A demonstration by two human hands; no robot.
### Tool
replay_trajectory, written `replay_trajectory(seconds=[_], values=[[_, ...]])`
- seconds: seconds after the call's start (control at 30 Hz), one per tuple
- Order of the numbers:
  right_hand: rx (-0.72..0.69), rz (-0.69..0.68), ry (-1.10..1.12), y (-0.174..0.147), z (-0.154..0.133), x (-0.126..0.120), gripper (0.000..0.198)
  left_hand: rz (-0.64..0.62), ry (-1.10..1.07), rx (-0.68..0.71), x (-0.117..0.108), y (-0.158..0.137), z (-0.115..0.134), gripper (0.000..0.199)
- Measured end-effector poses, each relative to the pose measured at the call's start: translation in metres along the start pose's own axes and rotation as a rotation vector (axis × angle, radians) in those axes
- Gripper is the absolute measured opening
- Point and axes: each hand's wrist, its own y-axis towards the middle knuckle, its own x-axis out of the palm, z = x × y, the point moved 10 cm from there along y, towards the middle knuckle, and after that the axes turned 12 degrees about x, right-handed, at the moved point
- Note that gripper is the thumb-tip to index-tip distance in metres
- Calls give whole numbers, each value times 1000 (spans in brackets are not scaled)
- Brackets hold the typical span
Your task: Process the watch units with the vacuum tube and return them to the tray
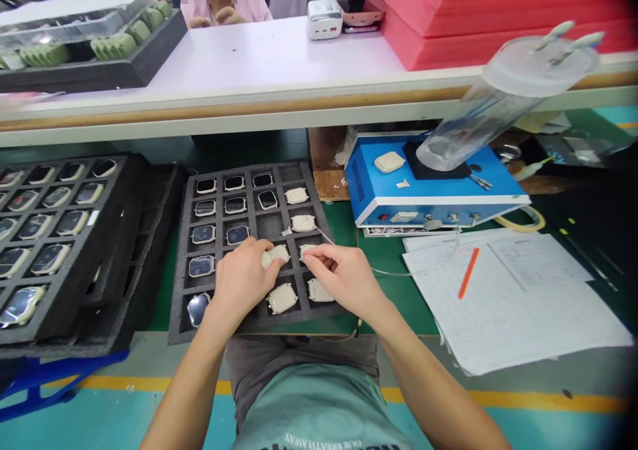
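My left hand [244, 274] is closed on a cream watch case [277, 256] over the black foam tray [175, 304]. At the tray's right side my right hand [346, 274] is pinched, its fingertips by another cream case in its compartment. A thin pale rod [325, 234] sticks out past this hand, and a clear tube [391, 274] runs from it toward the blue box. I see the rod only in part. Cream cases lie back up in the right columns, including one [282, 298] below my left hand. Watches with dark screens [201, 266] fill the left columns.
More foam trays [112, 237] with watches are stacked at left. The blue control box [438, 207] carries a cream case [389, 162] and a clear cylinder [478, 117]. Papers [518, 304] with an orange strip [468, 273] lie at right. A white shelf [249, 61] crosses ahead; people sit beyond.
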Motion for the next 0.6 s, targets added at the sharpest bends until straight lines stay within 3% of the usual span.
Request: replay_trajectory(seconds=[0.13, 0.2, 0.3, 0.4, 0.5, 0.6], values=[[-23, 30, -54, -3, -6, 1, 18, -19, -41, -30, -1, -2, 0, 18], [-17, 30, -78, -4, -7, 2, 18, -39, -43, -40, 1, -1, 1, 23], [-5, 26, -103, -4, -9, 2, 17, -47, -20, 8, 0, 3, 6, 32], [-18, 36, -80, -6, -11, 0, 17, -14, -73, 73, -4, 5, 8, 22], [-62, 52, -17, -9, -16, -2, 16, 121, -377, 61, -10, 0, -4, 8], [-134, 46, 71, -13, -26, -1, 16, 237, -822, -44, -6, -11, -21, 19]])
